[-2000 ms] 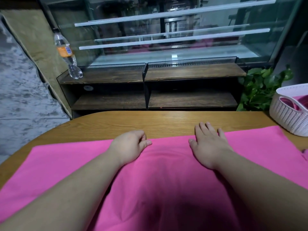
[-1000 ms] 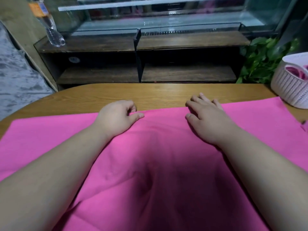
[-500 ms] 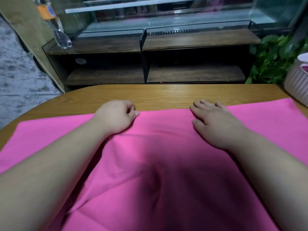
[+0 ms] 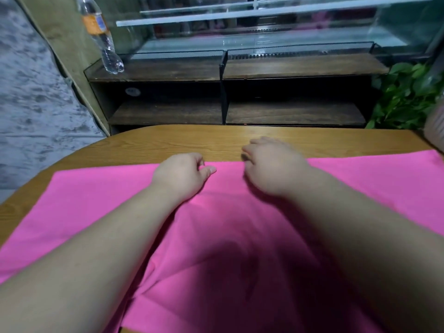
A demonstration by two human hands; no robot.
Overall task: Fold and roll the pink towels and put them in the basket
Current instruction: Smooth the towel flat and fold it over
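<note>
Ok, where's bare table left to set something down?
The bare strip of light wooden table beyond the far edge of the spread pink towel, and the left corner. Crowded: the left hand and right hand at mid-edge, white woven basket far right.

- Shelf unit (image 4: 295, 66): dark wood, two tiers, split by a black upright at its middle; taken as landmark.
- Water bottle (image 4: 101, 37): clear plastic with an orange label, standing at the left end of the unit's top tier.
- Round pale sticker (image 4: 132, 91): under the top tier, left bay.
- Glass display case (image 4: 264, 25): behind and above the unit.
- Leafy green plant (image 4: 406, 97): just beside the unit's right end.
- Wooden table (image 4: 168, 143): in front of the unit.
- Olive panel (image 4: 64, 44): left of the unit.
</note>
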